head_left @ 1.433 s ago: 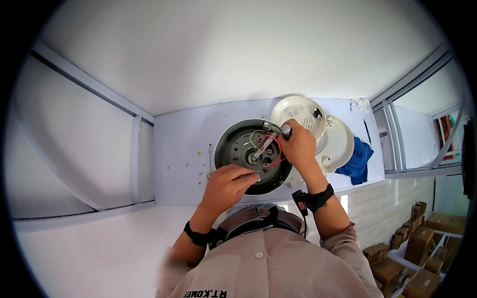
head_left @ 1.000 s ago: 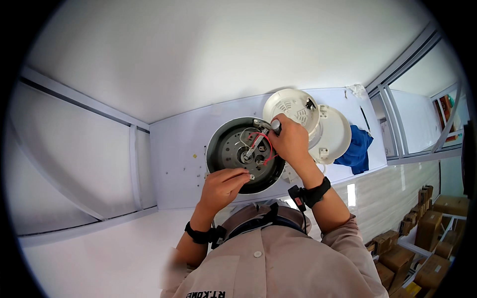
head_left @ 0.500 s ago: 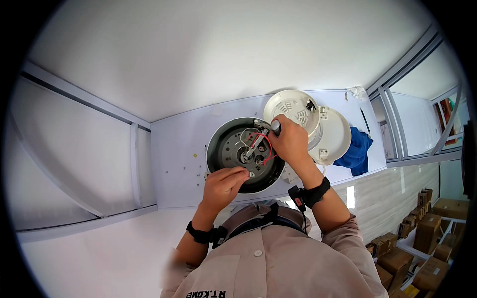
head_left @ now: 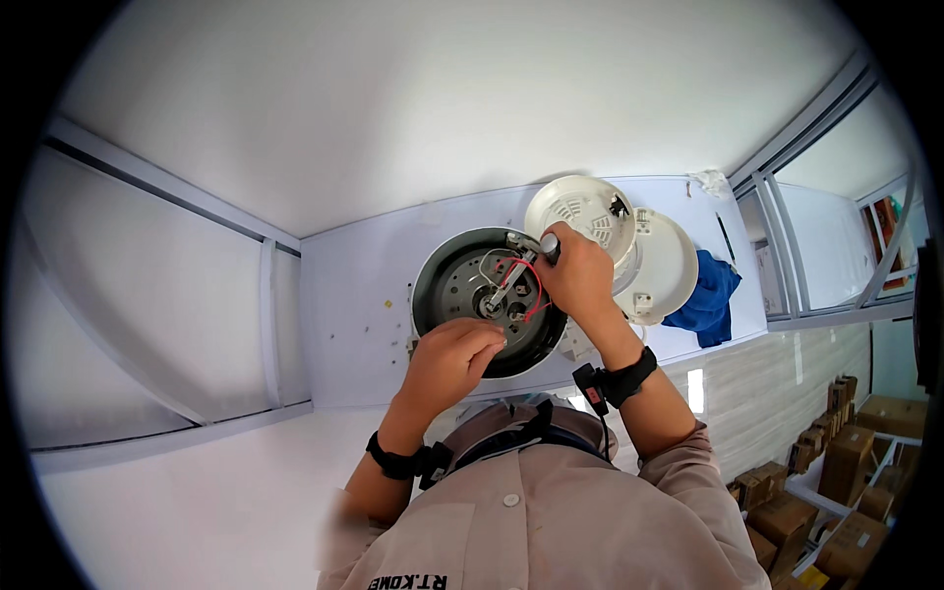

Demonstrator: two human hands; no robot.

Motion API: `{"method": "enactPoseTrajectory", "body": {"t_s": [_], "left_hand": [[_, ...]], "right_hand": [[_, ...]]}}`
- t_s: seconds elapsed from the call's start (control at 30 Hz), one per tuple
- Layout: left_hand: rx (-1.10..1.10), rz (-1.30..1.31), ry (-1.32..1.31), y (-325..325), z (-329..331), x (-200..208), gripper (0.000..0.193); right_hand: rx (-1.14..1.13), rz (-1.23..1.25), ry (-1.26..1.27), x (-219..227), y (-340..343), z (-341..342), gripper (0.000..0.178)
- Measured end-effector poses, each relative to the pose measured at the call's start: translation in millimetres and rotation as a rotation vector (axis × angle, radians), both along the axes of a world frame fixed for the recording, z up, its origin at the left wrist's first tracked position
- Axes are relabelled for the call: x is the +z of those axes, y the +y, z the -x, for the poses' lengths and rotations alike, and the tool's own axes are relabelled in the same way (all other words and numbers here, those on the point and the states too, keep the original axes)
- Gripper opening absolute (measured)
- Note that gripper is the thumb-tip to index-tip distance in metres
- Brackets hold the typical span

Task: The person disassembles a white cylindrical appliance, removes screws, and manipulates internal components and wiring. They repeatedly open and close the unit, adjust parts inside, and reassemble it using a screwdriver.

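A round metal appliance body point(head_left: 447, 356), like a rice cooker base, lies open side up on the table. Inside it are a grey plate with holes, a metal bracket point(head_left: 506, 285) and red wires point(head_left: 538, 295). My right hand point(head_left: 582, 280) is closed at its right rim around a screwdriver point(head_left: 551, 248); the grey-and-black handle end shows, the tip is hidden. Over the near left part of the body, my left hand point(head_left: 454, 359) is closed, thumb and fingers pinched together. Whatever those fingertips hold is too small to make out.
Right of the body, a cream vented round cover point(head_left: 565, 202) overlaps another cream round part point(head_left: 674, 265). A blue cloth point(head_left: 706, 300) and a thin dark rod point(head_left: 725, 236) lie farther right. Several small screws point(head_left: 366, 330) are scattered at left. Cardboard boxes point(head_left: 787, 521) stand beyond, at lower right.
My left hand has moved slightly up and right over the body, its back now turned more upward. The right hand stays at the rim, with the handle end tilted a little differently.
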State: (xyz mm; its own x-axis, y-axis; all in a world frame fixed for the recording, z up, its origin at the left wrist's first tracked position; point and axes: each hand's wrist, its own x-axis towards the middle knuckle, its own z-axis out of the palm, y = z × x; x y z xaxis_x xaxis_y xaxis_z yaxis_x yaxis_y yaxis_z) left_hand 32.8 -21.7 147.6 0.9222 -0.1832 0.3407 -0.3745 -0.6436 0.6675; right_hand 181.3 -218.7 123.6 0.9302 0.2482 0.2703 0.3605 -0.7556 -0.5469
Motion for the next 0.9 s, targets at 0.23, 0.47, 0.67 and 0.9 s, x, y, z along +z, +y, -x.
{"method": "enactPoseTrajectory", "body": {"t_s": [0.23,0.47,0.67,0.9], "left_hand": [[-0.068,0.033,0.067,7.8,3.3,-7.8,0.006],[-0.028,0.052,-0.029,6.1,4.5,-17.4,0.009],[-0.012,0.049,-0.053,5.2,4.5,-16.6,0.010],[-0.045,0.078,0.019,9.3,3.0,-15.0,0.008]], "right_hand": [[-0.007,-0.010,-0.020,-0.1,2.4,1.4,0.028],[-0.003,0.007,-0.023,-2.7,1.3,0.4,0.028],[-0.002,0.000,-0.027,-3.1,2.1,1.1,0.027],[-0.011,-0.008,-0.016,-1.7,2.2,2.3,0.026]]}}
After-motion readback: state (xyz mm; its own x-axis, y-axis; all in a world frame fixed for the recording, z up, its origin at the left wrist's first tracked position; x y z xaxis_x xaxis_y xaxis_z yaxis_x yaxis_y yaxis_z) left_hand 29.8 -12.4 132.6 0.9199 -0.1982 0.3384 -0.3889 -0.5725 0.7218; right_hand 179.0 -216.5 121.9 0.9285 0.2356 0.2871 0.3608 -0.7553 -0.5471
